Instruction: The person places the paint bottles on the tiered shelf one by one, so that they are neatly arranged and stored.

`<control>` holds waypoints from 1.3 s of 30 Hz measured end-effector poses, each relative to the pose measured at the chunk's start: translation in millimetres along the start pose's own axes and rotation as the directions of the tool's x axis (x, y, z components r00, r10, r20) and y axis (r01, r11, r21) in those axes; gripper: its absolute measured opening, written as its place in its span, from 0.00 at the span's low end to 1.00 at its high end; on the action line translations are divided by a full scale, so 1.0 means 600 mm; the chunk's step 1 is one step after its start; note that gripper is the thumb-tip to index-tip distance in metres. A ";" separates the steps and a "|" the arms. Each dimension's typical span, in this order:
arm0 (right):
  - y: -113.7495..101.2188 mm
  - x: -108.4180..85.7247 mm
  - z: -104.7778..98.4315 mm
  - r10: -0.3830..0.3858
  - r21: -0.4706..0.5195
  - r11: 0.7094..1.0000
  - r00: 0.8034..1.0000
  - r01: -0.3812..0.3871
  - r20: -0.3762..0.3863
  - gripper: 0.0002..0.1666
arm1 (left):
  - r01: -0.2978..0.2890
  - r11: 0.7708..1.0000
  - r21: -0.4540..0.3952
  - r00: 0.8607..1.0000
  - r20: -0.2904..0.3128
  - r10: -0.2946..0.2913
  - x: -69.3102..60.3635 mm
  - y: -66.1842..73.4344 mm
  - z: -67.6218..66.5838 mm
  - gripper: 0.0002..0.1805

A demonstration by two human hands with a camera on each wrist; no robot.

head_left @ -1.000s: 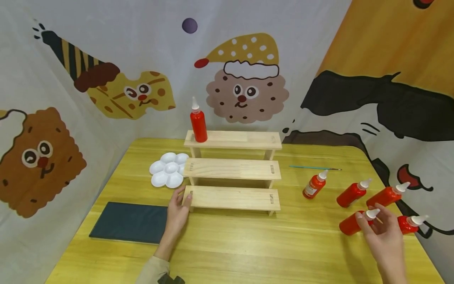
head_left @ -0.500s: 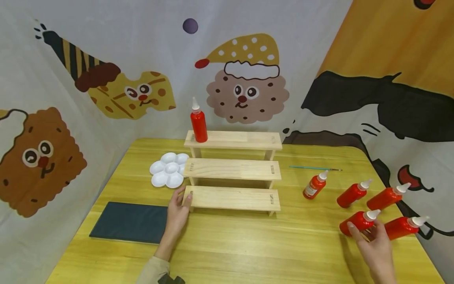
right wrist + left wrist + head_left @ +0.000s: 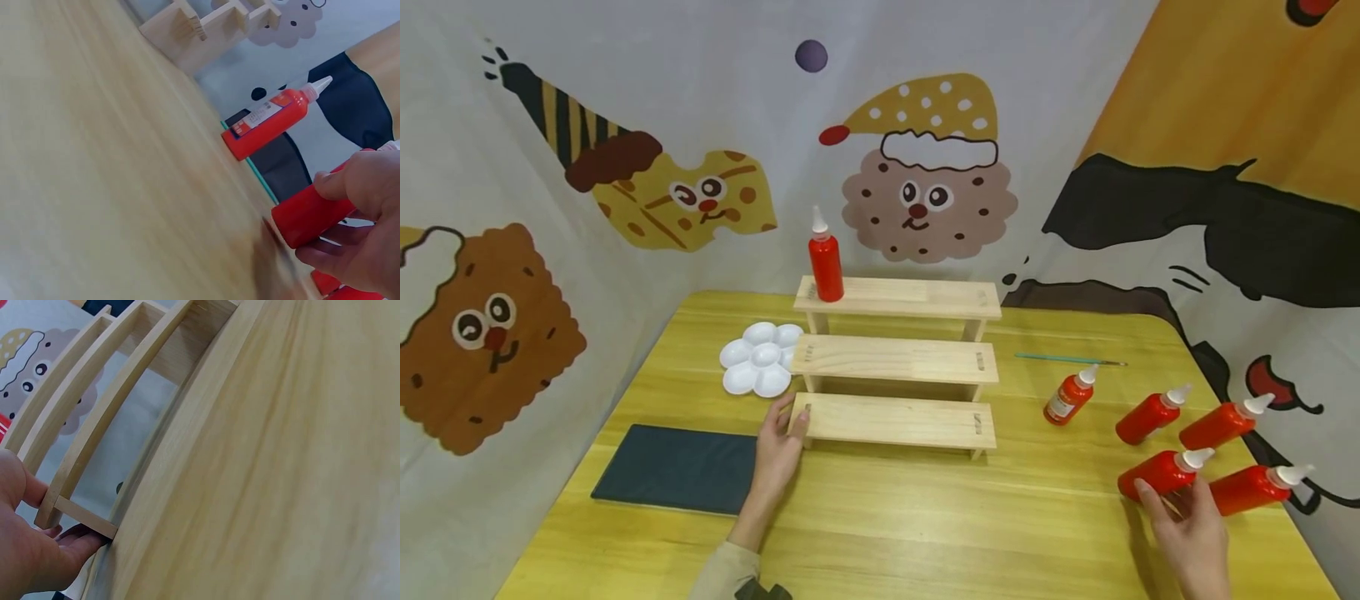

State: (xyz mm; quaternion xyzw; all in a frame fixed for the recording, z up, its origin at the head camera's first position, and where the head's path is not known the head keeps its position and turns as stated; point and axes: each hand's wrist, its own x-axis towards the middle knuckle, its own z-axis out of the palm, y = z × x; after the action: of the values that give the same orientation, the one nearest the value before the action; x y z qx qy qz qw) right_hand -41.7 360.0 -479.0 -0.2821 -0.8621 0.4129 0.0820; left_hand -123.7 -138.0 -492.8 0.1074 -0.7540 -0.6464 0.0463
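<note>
In the head view my left hand (image 3: 778, 446) grips the left end of the lowest tier of a three-tier wooden stand (image 3: 895, 419), thumb on top. The left wrist view shows the fingers (image 3: 81, 547) by its side panel. At the right of the table my right hand (image 3: 1191, 529) holds a red paint bottle (image 3: 1157, 473) with a white nozzle. Its thumb (image 3: 331, 184) lies on one side of the bottle, its fingers curled round the other. Several more red bottles stand close by, one (image 3: 1251, 489) just right of the hand. Another red bottle (image 3: 827, 267) stands upright on the top tier's left end.
A white flower-shaped palette (image 3: 765, 356) lies left of the stand, partly against it. A dark flat board (image 3: 677, 468) lies at the front left. Behind the labelled bottle (image 3: 1066, 400) lies a thin teal paintbrush (image 3: 1060, 358). A printed cloth (image 3: 722, 100) hangs behind the table.
My right hand has moved left and lower, from over the bottle's nozzle to its body, and now holds it. The left hand stays on the stand. The head view has shifted slightly.
</note>
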 end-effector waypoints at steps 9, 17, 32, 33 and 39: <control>-0.036 -0.011 0.008 -0.115 0.047 0.991 0.978 0.125 -0.176 0.33 | -0.009 1.000 0.001 1.000 -0.006 0.009 0.002 -0.006 0.001 0.24; -0.093 -0.019 -0.001 -0.257 0.042 0.961 0.939 0.273 -0.227 0.32 | 0.001 1.000 -0.014 1.000 -0.004 -0.001 0.001 -0.006 0.002 0.24; -0.185 -0.015 0.003 -0.496 0.115 0.844 0.844 0.524 -0.204 0.29 | 0.011 1.000 0.025 1.000 -0.013 -0.010 0.003 -0.009 0.003 0.24; -0.191 -0.014 0.004 -0.510 0.123 0.834 0.836 0.538 -0.201 0.29 | 0.009 1.000 0.025 1.000 -0.012 -0.009 0.003 -0.009 0.003 0.24; -0.240 -0.011 0.012 -0.596 0.200 0.760 0.785 0.619 -0.166 0.32 | 0.009 0.999 0.032 1.000 -0.011 -0.008 0.002 -0.009 0.002 0.25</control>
State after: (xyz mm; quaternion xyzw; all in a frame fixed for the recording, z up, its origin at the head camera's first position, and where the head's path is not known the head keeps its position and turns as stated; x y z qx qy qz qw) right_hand -99.4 279.3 -373.8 0.0061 -0.8446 0.4530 0.2853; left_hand -124.6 -138.1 -498.4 0.1148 -0.7635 -0.6339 0.0458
